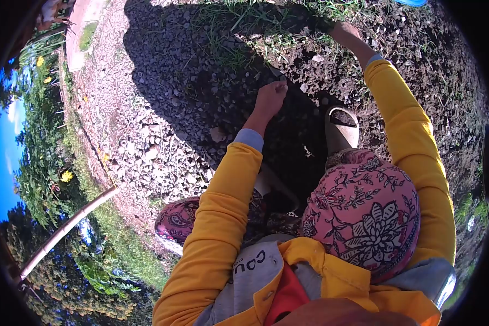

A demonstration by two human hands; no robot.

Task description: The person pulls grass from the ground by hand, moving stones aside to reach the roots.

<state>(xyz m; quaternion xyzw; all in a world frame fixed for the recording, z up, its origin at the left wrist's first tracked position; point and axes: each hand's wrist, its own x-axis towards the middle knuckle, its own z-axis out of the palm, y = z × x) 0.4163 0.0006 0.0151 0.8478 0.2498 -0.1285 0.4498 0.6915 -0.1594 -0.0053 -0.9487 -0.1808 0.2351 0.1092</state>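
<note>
Outstretched, the right hand (pixel 346 33) meets grass (pixel 277 20), fingers too shadowed to tell; the left hand's (pixel 270 99) fingers curl together.

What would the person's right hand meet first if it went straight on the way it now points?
Most likely the green grass just beyond the fingers of the right hand; shade and unclear depth hide whether they already touch it.

From where I stand, dark capital letters (pixel 250 262) reading "COU" show on the grey cloth (pixel 263 273) at the open front of the yellow jacket (pixel 214 204), and the smaller marks just beside them are too tiny to make out
</note>
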